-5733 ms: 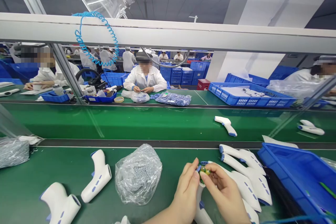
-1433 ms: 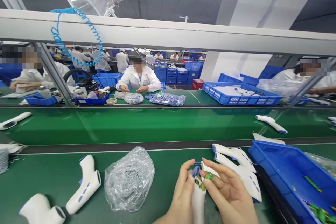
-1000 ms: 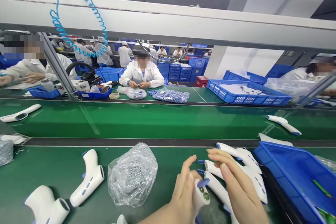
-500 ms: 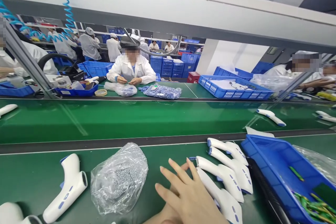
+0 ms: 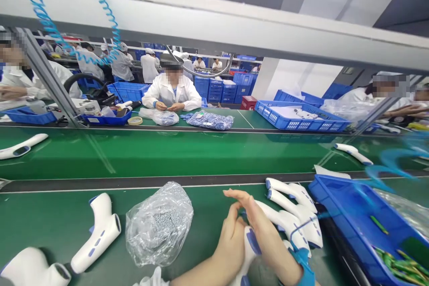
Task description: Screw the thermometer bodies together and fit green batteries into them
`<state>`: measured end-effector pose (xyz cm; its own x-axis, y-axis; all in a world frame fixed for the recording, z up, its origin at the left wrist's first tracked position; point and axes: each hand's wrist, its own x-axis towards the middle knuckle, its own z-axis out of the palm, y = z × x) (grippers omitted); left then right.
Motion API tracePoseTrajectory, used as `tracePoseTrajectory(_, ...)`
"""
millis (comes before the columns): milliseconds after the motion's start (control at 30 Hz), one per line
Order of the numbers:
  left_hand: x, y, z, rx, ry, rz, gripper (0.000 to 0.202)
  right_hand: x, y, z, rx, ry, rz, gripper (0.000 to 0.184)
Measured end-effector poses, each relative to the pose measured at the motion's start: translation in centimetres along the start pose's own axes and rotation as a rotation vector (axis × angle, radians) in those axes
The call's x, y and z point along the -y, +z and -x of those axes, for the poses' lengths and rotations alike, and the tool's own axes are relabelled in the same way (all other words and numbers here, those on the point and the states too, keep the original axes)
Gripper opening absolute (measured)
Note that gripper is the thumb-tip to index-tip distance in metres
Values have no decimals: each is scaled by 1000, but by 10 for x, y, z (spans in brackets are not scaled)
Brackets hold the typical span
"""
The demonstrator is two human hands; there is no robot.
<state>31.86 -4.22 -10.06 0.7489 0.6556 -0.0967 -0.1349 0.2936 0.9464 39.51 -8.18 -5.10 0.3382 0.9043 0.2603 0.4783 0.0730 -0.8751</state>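
My left hand (image 5: 231, 237) is wrapped round the handle of a white thermometer gun (image 5: 247, 254), held upright low in the middle of the view. My right hand (image 5: 264, 231) lies over the top of that handle with fingers stretched out flat, touching its blue cover. A blue strap (image 5: 303, 262) is round my right wrist. The handle's open end is hidden under my right hand.
A clear bag of small parts (image 5: 159, 224) lies left of my hands. White thermometer guns lie at the left (image 5: 97, 234) and in a row at the right (image 5: 295, 203). A blue bin (image 5: 351, 208) holds green batteries (image 5: 398, 268). Beyond it runs the conveyor belt (image 5: 187, 154). Co-workers sit opposite.
The green batteries seen between my fingers earlier are out of sight. My right hand has spread and now lies flat over the handle. A blurred blue coil swings in at the right.
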Motion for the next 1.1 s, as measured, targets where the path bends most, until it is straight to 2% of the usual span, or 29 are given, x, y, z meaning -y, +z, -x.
tracePoseTrajectory(67,3,-3,-2,-11,2,-37,43,-11,-1,9,-40,0,-26,49)
tracePoseTrajectory(167,8,-12,-10,-20,1,-161,48,-20,-7,28,-6,-22,127,39)
tracePoseTrajectory(267,7,-25,-28,3,11,-439,52,-33,-23,31,13,115,215,34)
tracePoseTrajectory(333,4,-33,-39,21,34,-579,50,-50,-42,17,-82,203,161,42)
tracePoseTrajectory(400,3,-35,-47,67,73,-641,44,-71,-66,-7,-277,270,122,51)
tracePoseTrajectory(500,7,-28,-53,173,145,-717,40,-97,-97,-43,-491,406,46,37)
tracePoseTrajectory(600,14,-15,-59,220,207,-771,30,-105,-115,-61,-553,432,-19,27)
tracePoseTrajectory(667,16,-9,-63,234,238,-788,20,-103,-128,-59,-539,431,-8,24)
tracePoseTrajectory(733,14,-8,-65,242,266,-777,20,-97,-152,-43,-508,443,62,21)
tracePoseTrajectory(833,3,-12,-64,234,326,-681,19,-88,-210,1,-478,541,258,10)
tracePoseTrajectory(900,-6,-13,-61,223,335,-496,21,-88,-252,36,-443,721,434,7)
tracePoseTrajectory(967,-15,-11,-56,214,319,-307,25,-94,-281,68,-325,949,597,23)
tracePoseTrajectory(1033,-20,-7,-53,191,334,-229,30,-104,-291,91,-202,1102,689,29)
tracePoseTrajectory(1100,-22,-5,-50,182,395,-246,33,-115,-288,103,-140,1132,758,26)
